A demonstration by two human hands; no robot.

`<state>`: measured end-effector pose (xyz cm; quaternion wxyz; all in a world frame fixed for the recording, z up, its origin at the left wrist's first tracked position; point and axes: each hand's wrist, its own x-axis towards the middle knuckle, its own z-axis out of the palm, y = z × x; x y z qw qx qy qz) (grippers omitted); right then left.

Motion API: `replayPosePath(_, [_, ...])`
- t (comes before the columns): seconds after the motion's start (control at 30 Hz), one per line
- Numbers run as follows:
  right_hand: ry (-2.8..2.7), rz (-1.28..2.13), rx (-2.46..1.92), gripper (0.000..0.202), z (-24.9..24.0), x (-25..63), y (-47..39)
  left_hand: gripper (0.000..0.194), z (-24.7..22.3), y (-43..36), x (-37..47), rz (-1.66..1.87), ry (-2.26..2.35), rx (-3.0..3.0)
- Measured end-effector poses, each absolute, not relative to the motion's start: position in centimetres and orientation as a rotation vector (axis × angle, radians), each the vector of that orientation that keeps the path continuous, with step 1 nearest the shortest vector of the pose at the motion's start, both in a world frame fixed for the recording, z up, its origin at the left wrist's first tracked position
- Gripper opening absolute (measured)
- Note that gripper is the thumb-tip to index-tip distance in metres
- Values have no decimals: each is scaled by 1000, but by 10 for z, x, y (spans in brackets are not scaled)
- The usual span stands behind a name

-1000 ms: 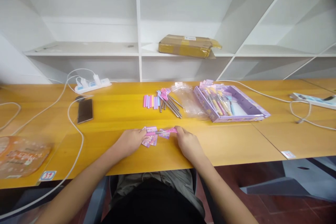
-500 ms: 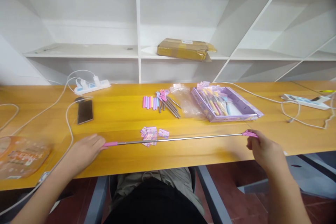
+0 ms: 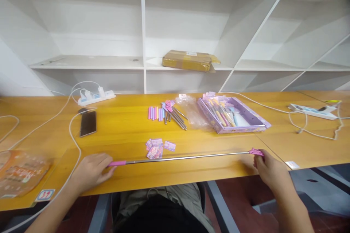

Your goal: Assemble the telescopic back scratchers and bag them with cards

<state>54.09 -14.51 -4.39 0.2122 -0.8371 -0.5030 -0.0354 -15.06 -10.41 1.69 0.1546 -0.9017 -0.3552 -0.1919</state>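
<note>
A telescopic back scratcher (image 3: 188,157) with a thin metal rod stretches left to right, drawn out long, above the front of the table. My left hand (image 3: 94,170) is closed on the end of its pink handle, the thumb slightly apart below. At the other end, my right hand (image 3: 269,165) pinches the pink claw-shaped head. Behind the rod lie several small printed cards (image 3: 155,149). Further back are a pile of metal back scratchers (image 3: 175,114) with pink and blue heads and a row of coloured handle sleeves (image 3: 155,113).
A purple display box (image 3: 240,129) holds wrapped back scratchers, with clear plastic bags (image 3: 194,111) beside it. On the left are a phone (image 3: 88,123), a power strip (image 3: 97,97), cables and an orange plastic bag (image 3: 23,171). Another power strip (image 3: 313,111) lies right; a cardboard box (image 3: 188,60) sits on the shelf.
The view has tilted up slightly, so everything sits lower. Both hands have brought the extended back scratcher a little nearer to my body. My left thumb now stands out below the handle.
</note>
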Motion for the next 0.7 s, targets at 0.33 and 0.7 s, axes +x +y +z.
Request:
replayPosePath(0.33, [-1334,109,-2289,15,-37,537,-125,27,24,-97,-149,-571,-1170,-2652])
replayPosePath(0.7, [-1771,-92,-2086,34,5,335,-40,41,16,-58,-40,-385,-1516,-2820])
